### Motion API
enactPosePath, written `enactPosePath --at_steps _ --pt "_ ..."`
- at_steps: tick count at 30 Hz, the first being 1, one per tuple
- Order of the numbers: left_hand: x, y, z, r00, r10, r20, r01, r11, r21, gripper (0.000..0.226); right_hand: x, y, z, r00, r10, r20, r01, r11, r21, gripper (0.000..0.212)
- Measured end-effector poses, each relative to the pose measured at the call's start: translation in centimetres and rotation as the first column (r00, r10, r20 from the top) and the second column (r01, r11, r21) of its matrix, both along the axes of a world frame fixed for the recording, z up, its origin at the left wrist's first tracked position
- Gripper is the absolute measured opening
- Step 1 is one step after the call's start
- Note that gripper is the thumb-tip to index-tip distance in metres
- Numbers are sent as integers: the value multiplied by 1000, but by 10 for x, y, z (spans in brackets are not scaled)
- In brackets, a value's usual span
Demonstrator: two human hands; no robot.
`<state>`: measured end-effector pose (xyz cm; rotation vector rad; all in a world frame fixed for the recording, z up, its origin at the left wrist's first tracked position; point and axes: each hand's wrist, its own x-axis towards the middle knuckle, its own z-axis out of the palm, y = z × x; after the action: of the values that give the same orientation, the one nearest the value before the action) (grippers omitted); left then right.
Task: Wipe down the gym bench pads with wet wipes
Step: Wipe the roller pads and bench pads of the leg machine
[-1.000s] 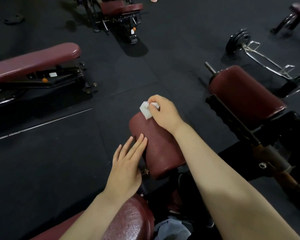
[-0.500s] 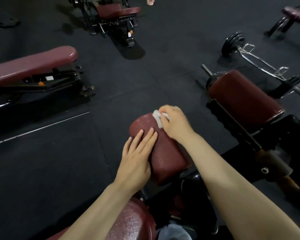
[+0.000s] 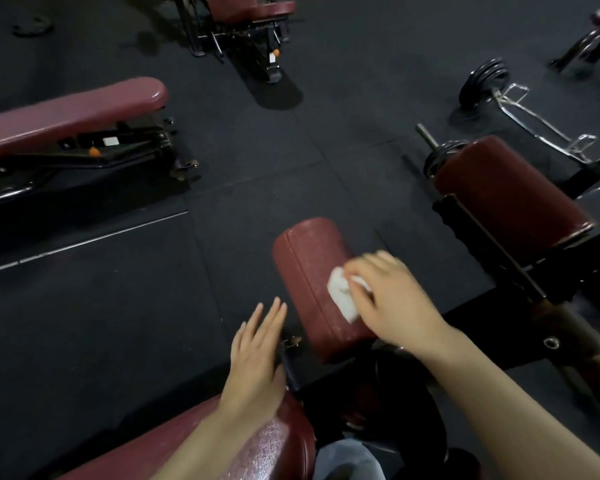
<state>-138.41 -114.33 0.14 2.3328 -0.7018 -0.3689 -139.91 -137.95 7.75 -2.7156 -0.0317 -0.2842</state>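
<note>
Now the right hand (image 3: 394,299) is dragging the wipe (image 3: 342,294) back along the roller pad (image 3: 309,265), its grip clamped on the bunched white cloth and pressing it flat to the top. A second ago the wipe was up at the pad's far end; it is now sitting near the middle and coming toward the person, so 1 full pass down the length is almost finished. The hand is blurred with motion.

The left hand (image 3: 257,358) is pulling away. Half a second ago its fingers were lying on the pad to steady it; now they are straight and apart, holding nothing, hovering just beside the pad's near-left corner over the black bracket (image 3: 291,368).

To my eye the near end of this pad is not yet wiped, and the seat pad (image 3: 274,441) below and the second roller (image 3: 506,188) to the right are waiting.
</note>
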Motion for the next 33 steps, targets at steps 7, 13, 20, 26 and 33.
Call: enactPosePath --at_steps 7,13,20,26,33 --pt "27 -27 23 980 -74 183 76 997 -5 103 115 15 -3 991 -132 -25 131 991 -8 24" --pt "23 -19 28 985 -75 153 74 997 7 103 6 20 0 999 -41 -3 41 998 -56 19" --pt "1 -7 29 993 -99 65 99 995 -1 95 -70 33 4 996 -90 -22 87 990 -110 18" --pt "-30 7 38 982 -190 13 190 982 -20 85 -105 50 16 980 -186 -74 189 982 26 11" --pt "-65 4 77 959 -269 -89 226 916 -331 48 -157 94 45 901 -415 -126 422 773 474 9"
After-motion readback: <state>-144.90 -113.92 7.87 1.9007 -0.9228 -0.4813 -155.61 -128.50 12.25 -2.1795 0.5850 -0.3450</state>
